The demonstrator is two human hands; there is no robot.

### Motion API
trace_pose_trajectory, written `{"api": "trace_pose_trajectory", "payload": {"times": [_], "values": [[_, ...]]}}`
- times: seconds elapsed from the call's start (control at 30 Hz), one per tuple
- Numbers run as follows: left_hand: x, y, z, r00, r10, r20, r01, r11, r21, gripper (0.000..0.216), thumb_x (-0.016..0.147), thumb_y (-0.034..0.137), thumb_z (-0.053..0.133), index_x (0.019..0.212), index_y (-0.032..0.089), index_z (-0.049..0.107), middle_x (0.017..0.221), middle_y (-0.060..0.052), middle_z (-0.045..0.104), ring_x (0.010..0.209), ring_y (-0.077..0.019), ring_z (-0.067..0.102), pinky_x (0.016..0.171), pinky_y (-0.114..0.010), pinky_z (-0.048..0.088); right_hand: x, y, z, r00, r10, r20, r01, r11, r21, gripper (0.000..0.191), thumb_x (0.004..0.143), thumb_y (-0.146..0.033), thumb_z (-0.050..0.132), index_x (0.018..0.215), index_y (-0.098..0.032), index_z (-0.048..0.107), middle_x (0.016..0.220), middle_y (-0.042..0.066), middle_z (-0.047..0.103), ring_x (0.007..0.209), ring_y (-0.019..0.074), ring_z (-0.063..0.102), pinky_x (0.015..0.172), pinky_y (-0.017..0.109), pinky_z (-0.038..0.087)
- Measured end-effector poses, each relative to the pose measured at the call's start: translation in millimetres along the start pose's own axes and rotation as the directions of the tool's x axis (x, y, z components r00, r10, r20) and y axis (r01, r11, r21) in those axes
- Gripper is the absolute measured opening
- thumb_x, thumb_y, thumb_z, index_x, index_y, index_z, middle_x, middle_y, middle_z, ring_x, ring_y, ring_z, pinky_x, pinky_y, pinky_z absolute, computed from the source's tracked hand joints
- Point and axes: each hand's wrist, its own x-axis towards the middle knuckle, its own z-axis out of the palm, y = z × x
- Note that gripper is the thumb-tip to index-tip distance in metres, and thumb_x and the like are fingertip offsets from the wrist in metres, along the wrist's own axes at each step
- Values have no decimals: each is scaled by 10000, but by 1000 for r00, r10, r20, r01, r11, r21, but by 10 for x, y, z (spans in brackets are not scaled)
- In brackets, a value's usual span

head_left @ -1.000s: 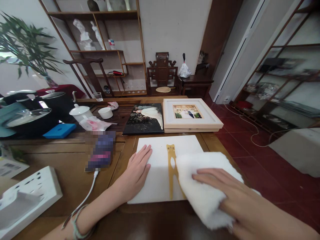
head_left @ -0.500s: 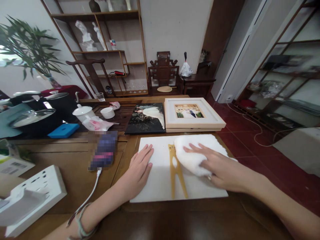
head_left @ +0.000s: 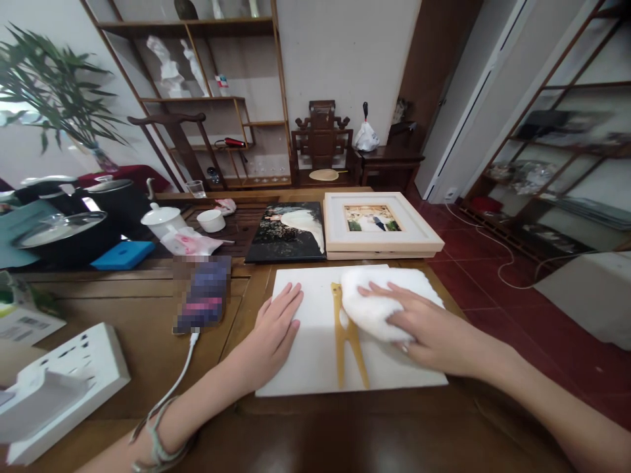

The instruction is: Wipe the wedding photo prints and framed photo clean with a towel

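Observation:
A white board (head_left: 310,358) lies flat on the wooden table (head_left: 148,368) in front of me. My left hand (head_left: 276,328) rests flat on its left edge, fingers stretched out. My right hand (head_left: 419,322) presses a fluffy white cloth (head_left: 367,305) onto the upper right part of the board, fingers spread over it. A yellow-brown forked stand piece (head_left: 348,345) lies along the board's middle, its top partly under the cloth.
Behind the board lie a dark photo panel (head_left: 288,233) and a white picture frame (head_left: 379,223). A phone (head_left: 204,295) on a white cable lies to the left, a white power strip (head_left: 59,381) at the near left. Pots, a teapot and cups stand far left.
My right hand slid the cloth from the board's near right corner up to its upper middle, then slightly left. My left hand stayed flat on the board.

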Motion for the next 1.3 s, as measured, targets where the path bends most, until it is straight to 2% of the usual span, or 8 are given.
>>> {"api": "trace_pose_trajectory", "payload": {"times": [0.2, 0.4, 0.5, 0.6, 0.73, 1.0, 1.17, 1.3], "values": [[-8, 23, -10, 1000, -8, 5, 8, 1000, -8, 480, 965, 262, 257, 1439, 190, 252, 1521, -96, 242, 1409, -224, 147, 1119, -474, 201, 322, 160, 179, 990, 36, -135, -44, 997, -62, 321, 700, -53, 511, 971, -137, 661, 1431, 155, 371, 1326, 332, 299, 1060, 557, 280], [-8, 9, 15, 1000, -4, -3, 4, 1000, -4, 478, 967, 259, 250, 1439, 181, 249, 1521, -100, 240, 1412, -219, 132, 1122, -470, 197, -104, -344, 268, 995, -84, -59, 82, 996, -33, 207, 693, -98, 553, 805, -153, 718, 1456, 134, 326, 1341, 368, 235, 1083, 566, 226], [-10, 2, 23, 1000, 13, -13, -13, 1000, 1, 478, 965, 247, 253, 1438, 178, 247, 1518, -103, 247, 1412, -224, 133, 1117, -484, 202, -319, -593, 290, 980, -175, -92, 168, 983, -79, 383, 708, -83, 520, 1051, -143, 679, 1440, 87, 362, 1331, 314, 297, 1101, 485, 266], [-15, -8, 27, 999, 28, -23, -28, 1000, 11, 477, 966, 242, 253, 1439, 181, 241, 1516, -106, 252, 1410, -225, 143, 1113, -489, 209, -337, -660, 242, 972, -233, -27, 230, 969, -86, 555, 693, -41, 477, 1238, -104, 560, 1425, 71, 386, 1320, 279, 332, 1095, 448, 297], [-19, -20, 23, 999, 35, -7, -35, 999, 22, 480, 970, 252, 247, 1441, 162, 238, 1519, -112, 239, 1410, -228, 140, 1113, -486, 216, -63, -481, 145, 986, -163, 41, 160, 986, 55, 444, 643, -67, 519, 1045, -167, 679, 1474, 86, 303, 1354, 331, 232, 1098, 543, 207], [-6, -13, 17, 1000, 20, -15, -20, 1000, 14, 471, 970, 258, 264, 1433, 170, 271, 1513, -106, 260, 1405, -234, 166, 1112, -475, 227, 530, -156, 165, 993, -77, -85, 83, 994, 71, 438, 611, -25, 491, 981, -146, 692, 1395, 125, 447, 1363, 278, 230, 1105, 499, 186], [-1, -20, 34, 1000, 11, -29, -11, 1000, 13, 467, 967, 256, 254, 1415, 134, 303, 1506, -127, 269, 1403, -233, 174, 1114, -477, 224, 300, -441, 113, 986, -158, 45, 155, 985, 70, 351, 670, -105, 548, 974, -176, 707, 1422, 105, 414, 1375, 286, 189, 1125, 498, 103], [-2, -25, 33, 1000, 12, -29, -12, 1000, 11, 465, 962, 246, 271, 1414, 144, 308, 1504, -127, 276, 1401, -239, 180, 1110, -482, 232, -2, -717, 69, 968, -215, 129, 204, 974, 95, 237, 696, -162, 596, 891, -167, 731, 1440, 105, 378, 1365, 322, 208, 1132, 496, 118]]}}
